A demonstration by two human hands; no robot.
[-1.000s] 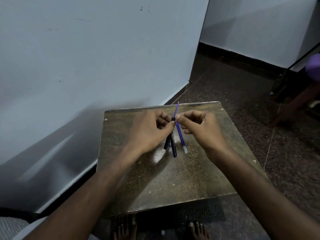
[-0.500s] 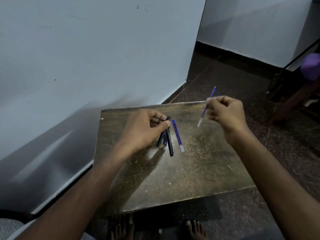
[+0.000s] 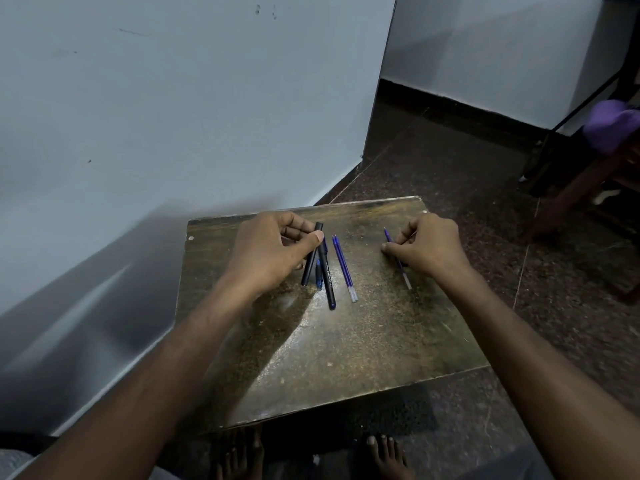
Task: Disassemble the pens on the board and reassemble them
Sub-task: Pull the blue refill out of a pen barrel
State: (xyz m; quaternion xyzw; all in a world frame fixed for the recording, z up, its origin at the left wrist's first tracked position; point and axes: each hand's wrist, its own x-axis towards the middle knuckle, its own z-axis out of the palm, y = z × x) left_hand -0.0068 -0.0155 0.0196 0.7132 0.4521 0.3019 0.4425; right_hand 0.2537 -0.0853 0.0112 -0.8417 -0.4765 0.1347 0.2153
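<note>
Head view: your left hand [image 3: 273, 249] pinches a black pen barrel [image 3: 311, 254] at its far end, over the board [image 3: 363, 341]. Your right hand [image 3: 427, 247] fingers close on a thin blue refill [image 3: 401, 268], right of two loose refills [image 3: 343, 268]. Refills look light, bendy and slick; grip mid-length, gently. The worn surface looks hard and glossy.
</note>
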